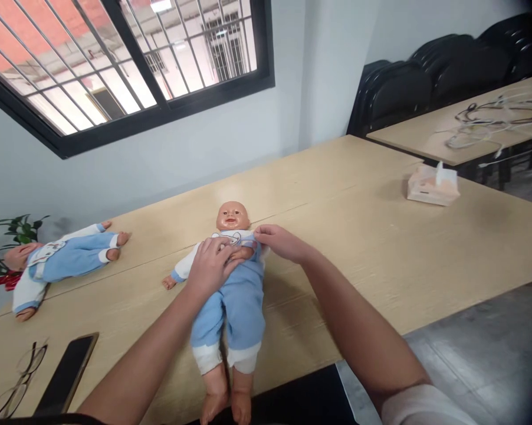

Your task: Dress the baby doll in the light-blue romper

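Observation:
A baby doll [242, 295] in blue trousers and a blue-and-white top lies face up on the wooden table [310, 200], its feet toward me. Over its chest rests my left hand [210, 262], at the doll's bent arm; its fingers are curled and partly hidden. My right hand [277, 239] pinches the top's fabric at the doll's shoulder, on the right side of the view. The doll's other arm is stretched out to the left in its white sleeve.
A second doll [71, 254] lies at the left beside a plant [9, 236]. Glasses [22, 378] and a phone [66, 375] are at the near left. A tissue pack [433, 184] sits at the right; cables [496, 121] and stacked chairs [399, 91] are beyond.

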The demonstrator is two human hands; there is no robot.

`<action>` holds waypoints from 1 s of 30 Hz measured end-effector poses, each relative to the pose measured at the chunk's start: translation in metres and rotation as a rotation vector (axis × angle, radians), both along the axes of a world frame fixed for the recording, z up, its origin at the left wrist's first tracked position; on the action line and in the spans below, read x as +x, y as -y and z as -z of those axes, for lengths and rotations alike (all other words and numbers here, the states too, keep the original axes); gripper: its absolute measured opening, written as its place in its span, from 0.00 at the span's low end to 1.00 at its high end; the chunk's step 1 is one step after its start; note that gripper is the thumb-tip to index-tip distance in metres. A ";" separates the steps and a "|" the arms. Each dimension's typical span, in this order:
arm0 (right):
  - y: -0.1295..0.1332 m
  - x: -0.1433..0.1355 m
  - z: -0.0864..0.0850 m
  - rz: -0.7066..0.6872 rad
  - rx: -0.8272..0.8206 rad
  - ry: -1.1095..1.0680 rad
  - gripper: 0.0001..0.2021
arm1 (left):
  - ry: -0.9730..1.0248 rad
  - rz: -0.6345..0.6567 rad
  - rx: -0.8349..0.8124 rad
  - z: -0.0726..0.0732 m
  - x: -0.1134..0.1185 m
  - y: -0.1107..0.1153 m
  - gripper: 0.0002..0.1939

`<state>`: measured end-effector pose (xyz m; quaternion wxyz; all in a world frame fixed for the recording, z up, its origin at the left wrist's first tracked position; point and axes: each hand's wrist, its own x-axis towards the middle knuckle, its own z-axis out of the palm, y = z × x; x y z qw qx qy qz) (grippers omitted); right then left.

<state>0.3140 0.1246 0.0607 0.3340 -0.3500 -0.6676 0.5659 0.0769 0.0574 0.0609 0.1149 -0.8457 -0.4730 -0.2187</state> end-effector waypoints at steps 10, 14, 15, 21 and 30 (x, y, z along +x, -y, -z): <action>-0.012 0.007 0.018 -0.080 -0.143 -0.102 0.16 | 0.125 0.007 -0.088 -0.019 0.024 -0.001 0.11; -0.011 -0.002 0.022 0.022 -0.238 -0.263 0.15 | 0.087 -0.054 -0.091 -0.020 0.040 -0.004 0.12; -0.010 -0.004 0.023 0.045 -0.261 -0.297 0.15 | 0.061 -0.045 -0.112 -0.018 0.043 -0.004 0.13; -0.012 -0.006 0.029 0.065 -0.314 -0.388 0.12 | 0.035 0.038 -0.126 -0.008 0.045 -0.004 0.19; -0.024 0.004 0.039 0.094 -0.339 -0.250 0.13 | -0.076 0.330 -0.174 -0.034 0.036 0.016 0.10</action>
